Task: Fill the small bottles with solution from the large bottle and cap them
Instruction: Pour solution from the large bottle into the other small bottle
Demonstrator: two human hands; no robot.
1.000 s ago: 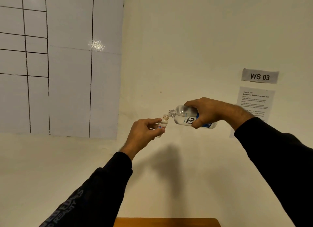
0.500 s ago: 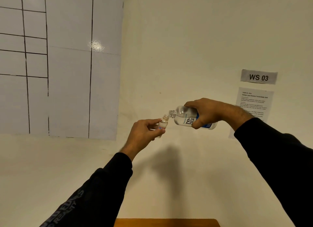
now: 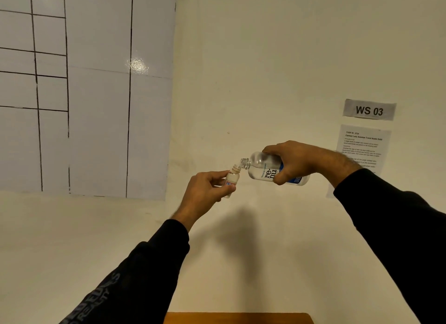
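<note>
Overhead, cream wall (image 3: 265,58); wooden tabletop (image 3: 237,318) below.

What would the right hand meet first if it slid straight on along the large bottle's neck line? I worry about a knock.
Likely the small bottle in the left hand: the large bottle, gripped by the right hand, already has its mouth at its opening.

Grey wall sign (image 3: 369,110), right of the frame: "WS 03"
White sheet (image 3: 362,146) below the sign: "TASK ID: 2724", then a bold heading that seems to read "Contact Lens Solution Travel Bottle Refill"; smaller lines too blurred to read
Large bottle (image 3: 268,169) label, centre right: "re-nu" in big letters, sideways
Left sleeve (image 3: 101,297), lower left: partly seen grey print, "REALITY" perhaps
</note>
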